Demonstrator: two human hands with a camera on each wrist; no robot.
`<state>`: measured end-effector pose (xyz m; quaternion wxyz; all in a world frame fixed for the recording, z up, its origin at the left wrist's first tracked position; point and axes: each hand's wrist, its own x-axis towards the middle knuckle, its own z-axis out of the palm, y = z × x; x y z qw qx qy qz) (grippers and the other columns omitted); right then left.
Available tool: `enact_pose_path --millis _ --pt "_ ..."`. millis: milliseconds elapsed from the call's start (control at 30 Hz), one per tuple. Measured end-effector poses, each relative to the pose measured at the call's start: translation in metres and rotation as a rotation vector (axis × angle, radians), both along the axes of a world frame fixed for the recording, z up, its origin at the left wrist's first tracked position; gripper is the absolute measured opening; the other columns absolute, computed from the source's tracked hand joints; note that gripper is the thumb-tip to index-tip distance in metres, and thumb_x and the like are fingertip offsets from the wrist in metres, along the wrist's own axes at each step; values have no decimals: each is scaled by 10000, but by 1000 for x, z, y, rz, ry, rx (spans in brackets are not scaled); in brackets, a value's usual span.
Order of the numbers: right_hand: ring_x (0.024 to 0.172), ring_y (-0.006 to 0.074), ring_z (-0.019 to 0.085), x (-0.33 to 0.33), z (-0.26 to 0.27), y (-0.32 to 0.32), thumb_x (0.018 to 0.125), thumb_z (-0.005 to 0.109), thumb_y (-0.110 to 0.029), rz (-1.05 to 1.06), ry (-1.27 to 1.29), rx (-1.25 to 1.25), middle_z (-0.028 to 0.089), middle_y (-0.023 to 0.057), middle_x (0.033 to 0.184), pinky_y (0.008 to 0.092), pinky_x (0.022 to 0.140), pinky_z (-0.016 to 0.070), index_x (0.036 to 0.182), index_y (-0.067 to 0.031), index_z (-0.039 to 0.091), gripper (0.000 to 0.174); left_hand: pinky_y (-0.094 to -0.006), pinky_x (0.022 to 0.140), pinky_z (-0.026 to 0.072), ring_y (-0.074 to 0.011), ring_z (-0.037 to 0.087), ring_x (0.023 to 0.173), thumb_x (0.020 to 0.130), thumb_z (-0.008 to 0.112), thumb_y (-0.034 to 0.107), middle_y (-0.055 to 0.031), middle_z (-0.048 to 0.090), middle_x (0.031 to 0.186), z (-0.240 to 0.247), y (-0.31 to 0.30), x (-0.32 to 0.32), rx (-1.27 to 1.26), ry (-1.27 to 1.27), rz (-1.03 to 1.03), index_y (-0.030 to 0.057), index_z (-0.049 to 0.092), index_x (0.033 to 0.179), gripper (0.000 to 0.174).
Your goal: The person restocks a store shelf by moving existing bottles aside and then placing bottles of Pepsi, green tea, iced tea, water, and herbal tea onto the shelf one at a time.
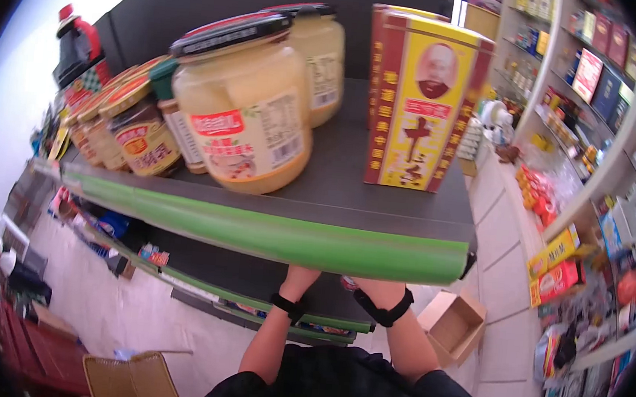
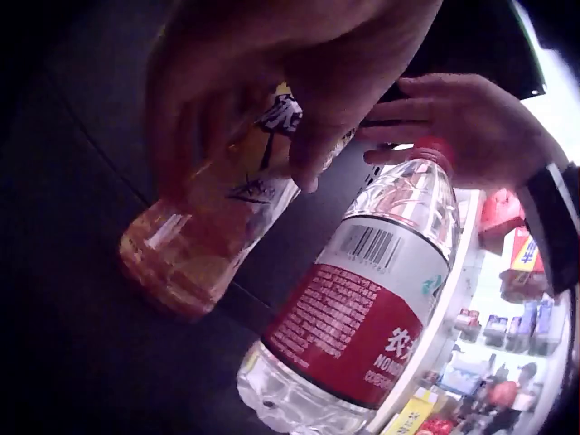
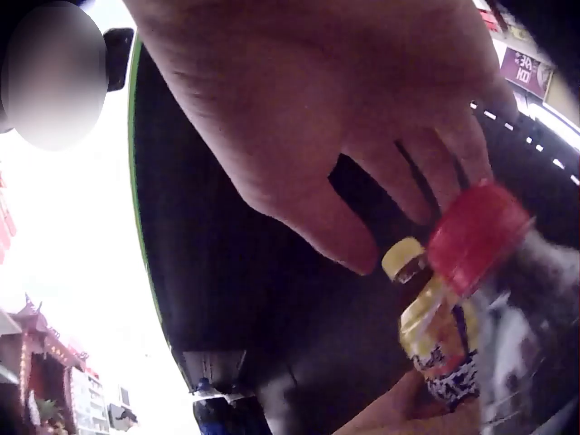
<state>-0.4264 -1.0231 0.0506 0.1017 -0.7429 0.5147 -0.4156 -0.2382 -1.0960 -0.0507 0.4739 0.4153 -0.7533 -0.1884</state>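
In the left wrist view, my left hand (image 2: 308, 63) grips a bottle of orange drink (image 2: 208, 227), its fingers and thumb around the upper part. Beside it a red-capped water bottle (image 2: 353, 308) stands on the dark shelf. My right hand (image 2: 462, 118) is by the red cap, fingers extended. The right wrist view has my right hand (image 3: 353, 100) above the red cap (image 3: 480, 236), with the drink bottle's yellow cap (image 3: 403, 259) just beyond; whether the fingers touch the red cap I cannot tell. The head view hides most of both hands under the green-edged shelf (image 1: 292, 230).
On the upper shelf stand large glass jars (image 1: 241, 124), smaller jars (image 1: 139, 130) and yellow boxes (image 1: 420, 109). An open cardboard box (image 1: 454, 324) lies on the floor to the right, near stocked shelves. A woven chair (image 1: 132, 379) is at the lower left.
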Motion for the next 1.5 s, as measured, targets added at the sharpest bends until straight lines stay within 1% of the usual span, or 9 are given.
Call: enact_pose_path --millis 167,333,567,733,833,933,1167,1333,1500 --pt "1029 365 665 41 11 -4 959 666 -260 88 29 -14 713 157 1114 476 907 525 1155 -33 706 302 -458 857 547 -413 689 990 883 713 68 -195 730 1073 28 26 5 -46 -41 121 -2 710 1095 223" --pt "1004 404 659 75 46 22 876 733 -222 34 94 94 681 205 1104 473 892 536 1209 -12 653 402 -458 832 572 -418 718 1003 872 769 154 -217 731 1080 46 61 18 215 199 133 -25 534 1259 487" --pt "1253 426 577 104 31 39 802 776 -131 123 -21 -53 595 203 1358 516 1083 465 1291 -24 614 526 -452 831 577 -405 725 1055 854 820 182 -219 730 1108 50 88 56 243 252 111 -20 406 1345 673" --pt "1347 399 509 75 37 54 747 792 -86 -382 -137 -275 555 231 1397 478 1126 422 1364 -49 567 657 -475 866 559 -449 685 1076 841 830 182 -235 696 1174 54 98 81 262 140 128 20 426 1395 705" --pt "1271 401 574 45 2 39 786 808 -101 -480 -259 -201 605 235 1314 458 1067 462 1422 -31 498 711 -448 904 576 -405 704 1110 851 841 216 -232 690 1223 55 93 89 259 104 69 -1 410 1415 742" --pt "1174 366 652 35 -30 33 805 827 -113 -221 -480 235 661 207 1252 431 1005 504 1457 -37 444 760 -500 910 531 -454 639 1106 854 806 229 -249 665 1212 55 94 78 109 10 127 36 398 1495 784" --pt "1112 274 672 39 -61 54 792 860 -141 -458 -410 63 674 152 1209 392 975 518 1432 -17 468 761 -478 992 508 -436 612 1174 909 756 238 -240 636 1281 48 130 87 53 92 187 2 408 1519 741" --pt "1145 242 649 78 -58 116 807 854 -98 -285 -615 59 635 139 1268 383 1022 513 1434 18 457 751 -447 978 513 -392 620 1149 940 733 238 -212 634 1247 34 232 133 140 48 174 31 546 1429 563" --pt "1071 209 684 169 -59 171 761 907 -180 204 -673 328 678 101 1191 364 935 557 1326 -19 552 686 -427 995 520 -351 639 1182 902 797 324 -199 652 1269 20 327 195 382 125 158 30 520 1451 682"
